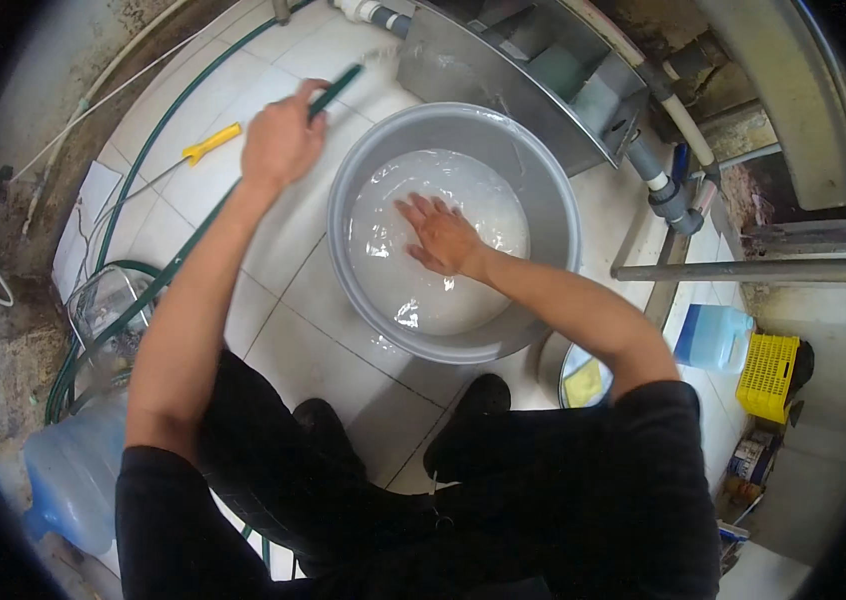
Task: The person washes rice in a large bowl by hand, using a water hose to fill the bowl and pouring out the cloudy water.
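Observation:
My left hand [282, 144] is closed around a green garden hose [336, 91], left of the tub and above the tiled floor. Water sprays from the hose's end toward a steel box, outside the tub. A large round grey tub [554, 307] stands on the floor in front of me. Cloudy whitish water [408, 304] fills its lower part. My right hand [444, 238] is palm down at the water's surface, fingers spread, holding nothing. Whether its fingertips are below the surface is hard to tell. The tub's bottom is hidden by the cloudy water.
A steel box [453, 67] with pipes sits behind the tub. A yellow-handled tool [213, 144] and a large plastic water bottle [77, 472] lie at left. At right are a small bucket [552, 367], a blue-liquid jug [712, 337] and a yellow basket [766, 375].

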`<state>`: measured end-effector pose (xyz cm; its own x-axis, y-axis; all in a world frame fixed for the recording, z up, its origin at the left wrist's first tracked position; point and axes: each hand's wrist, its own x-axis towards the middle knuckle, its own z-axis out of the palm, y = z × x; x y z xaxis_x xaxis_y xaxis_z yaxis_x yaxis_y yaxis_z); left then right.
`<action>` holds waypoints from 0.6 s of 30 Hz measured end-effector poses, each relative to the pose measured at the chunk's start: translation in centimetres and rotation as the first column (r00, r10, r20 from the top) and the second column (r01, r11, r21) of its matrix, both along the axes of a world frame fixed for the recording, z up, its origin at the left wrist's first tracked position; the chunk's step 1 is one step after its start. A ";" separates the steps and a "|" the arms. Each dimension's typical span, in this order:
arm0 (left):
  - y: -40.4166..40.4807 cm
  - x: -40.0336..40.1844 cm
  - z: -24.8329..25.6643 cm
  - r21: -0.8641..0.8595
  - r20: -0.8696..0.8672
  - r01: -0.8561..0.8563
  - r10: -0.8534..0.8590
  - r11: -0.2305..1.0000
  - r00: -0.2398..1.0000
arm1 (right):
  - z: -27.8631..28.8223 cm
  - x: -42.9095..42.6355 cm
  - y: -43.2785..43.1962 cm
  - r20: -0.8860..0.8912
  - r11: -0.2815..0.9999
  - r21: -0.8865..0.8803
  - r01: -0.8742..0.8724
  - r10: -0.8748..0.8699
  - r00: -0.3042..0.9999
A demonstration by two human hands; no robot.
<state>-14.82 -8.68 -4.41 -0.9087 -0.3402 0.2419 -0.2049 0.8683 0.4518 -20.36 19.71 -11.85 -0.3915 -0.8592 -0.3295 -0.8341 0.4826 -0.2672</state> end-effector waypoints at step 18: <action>8.1 0.4 -0.7 0.143 0.332 -0.118 0.064 0.983 0.941 | -11.5 -0.5 3.7 0.208 0.973 0.057 -0.222 0.206 0.956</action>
